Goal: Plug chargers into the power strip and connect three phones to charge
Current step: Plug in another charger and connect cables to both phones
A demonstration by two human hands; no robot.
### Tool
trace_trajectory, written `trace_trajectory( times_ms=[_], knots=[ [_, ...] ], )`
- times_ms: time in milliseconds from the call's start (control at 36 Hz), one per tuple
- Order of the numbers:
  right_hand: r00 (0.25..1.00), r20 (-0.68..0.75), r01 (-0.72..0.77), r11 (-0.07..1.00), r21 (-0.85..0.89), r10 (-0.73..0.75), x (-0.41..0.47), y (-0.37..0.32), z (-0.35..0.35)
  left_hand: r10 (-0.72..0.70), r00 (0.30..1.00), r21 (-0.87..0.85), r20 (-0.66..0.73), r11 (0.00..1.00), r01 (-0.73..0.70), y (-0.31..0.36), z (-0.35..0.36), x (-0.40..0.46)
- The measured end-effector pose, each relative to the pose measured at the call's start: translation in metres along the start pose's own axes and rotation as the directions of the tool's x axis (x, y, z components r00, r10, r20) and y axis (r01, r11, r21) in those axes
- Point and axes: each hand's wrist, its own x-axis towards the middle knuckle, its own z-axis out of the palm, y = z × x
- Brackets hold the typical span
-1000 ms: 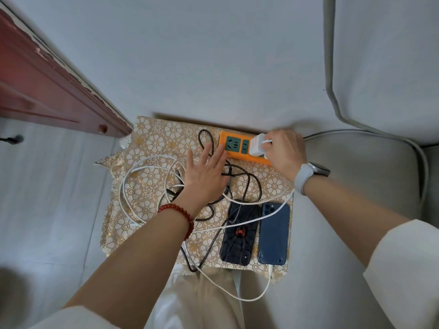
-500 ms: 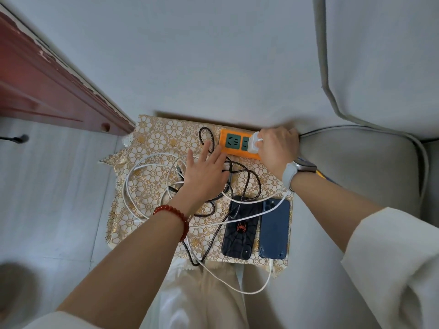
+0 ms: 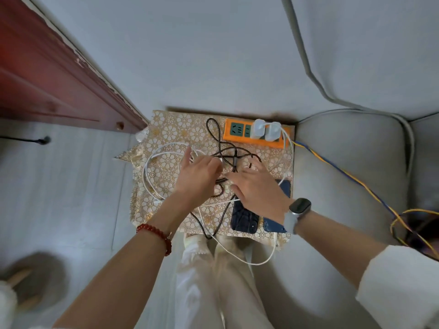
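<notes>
Head view looks down on a small table covered with a gold floral cloth, and both of our hands are over its middle. Our left hand, with a red bead bracelet on its wrist, reaches into the tangle of the dark braided cable; its fingers point toward the knot, but blur keeps us from telling whether they pinch the cable or only touch it. Our right hand, with a grey-banded watch on its wrist, lies just beside the left, fingers spread and fairly straight over the same tangle, holding nothing that we can see. At the far edge of the table sits the orange power strip, with two white chargers plugged in side by side toward its right end and free sockets to their left. A white cable loops widely over the left part of the cloth and trails off the near edge. Near the right front corner lie two phones touching each other: a dark patterned phone and, to its right, a blue phone, both partly covered by our right hand and wrist. A third phone we cannot make out. Yellow and blue wires run from the strip's right end across the grey sofa cushion.
</notes>
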Motion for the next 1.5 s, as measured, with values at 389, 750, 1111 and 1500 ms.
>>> trace_trajectory(
  times_ms=[389,750,1111,1500],
  knots=[
    [0.819,-0.435,-0.315,0.927,0.205,0.375,-0.001,0.001,-0.067,-0.291,0.842,-0.815,0.453,0.247,0.524,-0.012,-0.101,-0.043],
    [0.939,0.288,-0.344,0.436,0.831,0.19,-0.039,-0.104,-0.045,-0.493,0.762,-0.905,0.42,-0.287,0.314,-0.012,-0.106,-0.046],
    [0.621,0.127,-0.699,0.473,0.536,0.774,-0.062,-0.024,-0.001,-0.514,0.74,-0.472,0.433,0.571,0.672,-0.029,-0.005,-0.076],
    [0.412,0.005,-0.593,0.263,0.761,0.911,-0.073,0.0,0.004,-0.533,0.821,-0.125,0.207,0.817,0.562,-0.036,0.029,-0.077]
  ],
)
